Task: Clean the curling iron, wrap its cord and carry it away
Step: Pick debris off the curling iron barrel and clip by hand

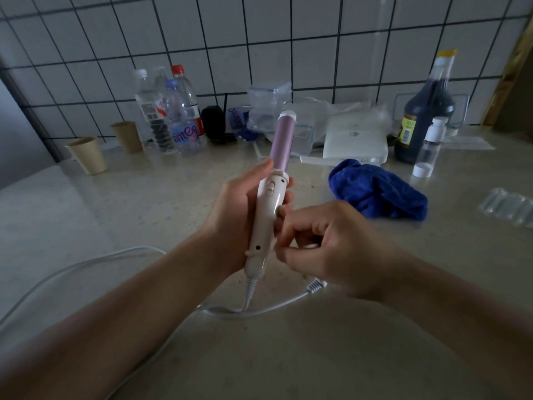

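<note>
At the centre of the pale counter (161,197), held above it, we log the following.

1. Curling iron (266,206): white handle, pink barrel with a white cap. Its long axis runs near upright across the view, the barrel tip pointing to 12 o'clock, slightly toward 1, and the cord end to 6 o'clock. The slide switch faces us.
2. Left hand (230,223): wrapped round the handle from 9 o'clock, thumb lying along the collar below the barrel, fingertips showing on the far side.
3. Right hand (334,249): at 3 o'clock of the handle and touching it, fingers curled, thumb pressed to fingertips. The ribbed end of the cord runs up into this hand from below.
4. Cord (86,262): white, leaving the handle base, looping on the counter toward 8 o'clock.
5. Blue cloth (377,192): crumpled, at 2 o'clock, apart from both hands.
6. Plastic bottles (178,116) and paper cups (89,154): at 10 to 11 o'clock, by the tiled wall.
7. Dark bottle (424,111): at 2 o'clock, by the wall.
</note>
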Demonstrator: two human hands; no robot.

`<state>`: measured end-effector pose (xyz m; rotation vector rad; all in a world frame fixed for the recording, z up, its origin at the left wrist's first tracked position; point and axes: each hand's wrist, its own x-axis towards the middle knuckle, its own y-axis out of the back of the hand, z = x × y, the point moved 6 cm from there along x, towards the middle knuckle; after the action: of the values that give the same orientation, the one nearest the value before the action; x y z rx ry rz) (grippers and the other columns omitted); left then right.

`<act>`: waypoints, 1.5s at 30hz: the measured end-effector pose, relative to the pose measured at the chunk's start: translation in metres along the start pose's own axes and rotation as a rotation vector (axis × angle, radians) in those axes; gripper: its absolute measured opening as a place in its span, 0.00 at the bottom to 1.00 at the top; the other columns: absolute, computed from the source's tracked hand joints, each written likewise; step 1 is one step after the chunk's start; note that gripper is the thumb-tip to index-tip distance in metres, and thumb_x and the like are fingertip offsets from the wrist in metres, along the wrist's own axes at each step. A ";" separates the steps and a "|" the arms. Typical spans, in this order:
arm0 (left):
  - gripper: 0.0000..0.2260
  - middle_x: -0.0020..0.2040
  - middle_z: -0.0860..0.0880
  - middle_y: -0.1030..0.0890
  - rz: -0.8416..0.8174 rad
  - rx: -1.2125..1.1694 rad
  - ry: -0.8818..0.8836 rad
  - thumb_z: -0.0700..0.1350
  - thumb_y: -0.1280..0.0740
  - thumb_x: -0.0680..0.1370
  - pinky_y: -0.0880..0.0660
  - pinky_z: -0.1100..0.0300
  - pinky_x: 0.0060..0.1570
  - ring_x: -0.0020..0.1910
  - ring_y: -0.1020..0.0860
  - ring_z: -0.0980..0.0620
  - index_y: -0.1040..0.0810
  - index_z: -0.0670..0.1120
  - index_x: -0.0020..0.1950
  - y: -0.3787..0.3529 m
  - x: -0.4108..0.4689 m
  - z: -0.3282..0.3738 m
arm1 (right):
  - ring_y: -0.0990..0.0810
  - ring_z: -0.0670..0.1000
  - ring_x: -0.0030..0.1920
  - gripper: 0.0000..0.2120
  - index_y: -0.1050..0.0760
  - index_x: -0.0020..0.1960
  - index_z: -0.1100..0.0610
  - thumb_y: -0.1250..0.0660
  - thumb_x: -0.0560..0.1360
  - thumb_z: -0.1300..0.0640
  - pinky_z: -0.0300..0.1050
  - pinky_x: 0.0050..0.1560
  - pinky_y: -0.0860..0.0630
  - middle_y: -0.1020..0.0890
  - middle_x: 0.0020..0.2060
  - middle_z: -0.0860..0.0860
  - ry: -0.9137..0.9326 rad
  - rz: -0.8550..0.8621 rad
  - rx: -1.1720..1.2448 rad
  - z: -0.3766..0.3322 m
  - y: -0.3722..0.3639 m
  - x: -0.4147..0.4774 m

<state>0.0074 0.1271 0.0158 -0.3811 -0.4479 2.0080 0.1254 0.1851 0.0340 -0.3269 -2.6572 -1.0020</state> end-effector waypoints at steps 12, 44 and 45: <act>0.27 0.41 0.44 0.20 -0.053 -0.018 0.005 0.53 0.28 0.68 0.25 0.58 0.31 0.32 0.24 0.50 0.20 0.38 0.61 0.000 0.001 0.000 | 0.36 0.47 0.23 0.09 0.18 0.39 0.51 0.25 0.76 0.61 0.42 0.25 0.37 0.27 0.23 0.54 0.028 0.363 0.019 0.005 0.034 0.002; 0.22 0.41 0.44 0.22 -0.017 0.088 0.039 0.59 0.31 0.75 0.30 0.61 0.23 0.28 0.28 0.52 0.14 0.40 0.52 -0.005 -0.005 0.001 | 0.31 0.51 0.22 0.09 0.19 0.41 0.49 0.26 0.78 0.60 0.48 0.23 0.34 0.23 0.25 0.55 -0.018 0.468 0.010 0.013 0.049 0.002; 0.23 0.41 0.43 0.21 -0.017 0.103 0.015 0.59 0.34 0.78 0.30 0.61 0.23 0.28 0.28 0.52 0.15 0.39 0.56 -0.006 -0.006 0.003 | 0.31 0.54 0.22 0.09 0.19 0.41 0.47 0.26 0.78 0.59 0.50 0.23 0.34 0.23 0.25 0.56 -0.005 0.466 0.011 0.011 0.049 0.002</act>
<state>0.0134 0.1239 0.0220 -0.3268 -0.3360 2.0009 0.1362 0.2285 0.0561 -0.8947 -2.4157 -0.8309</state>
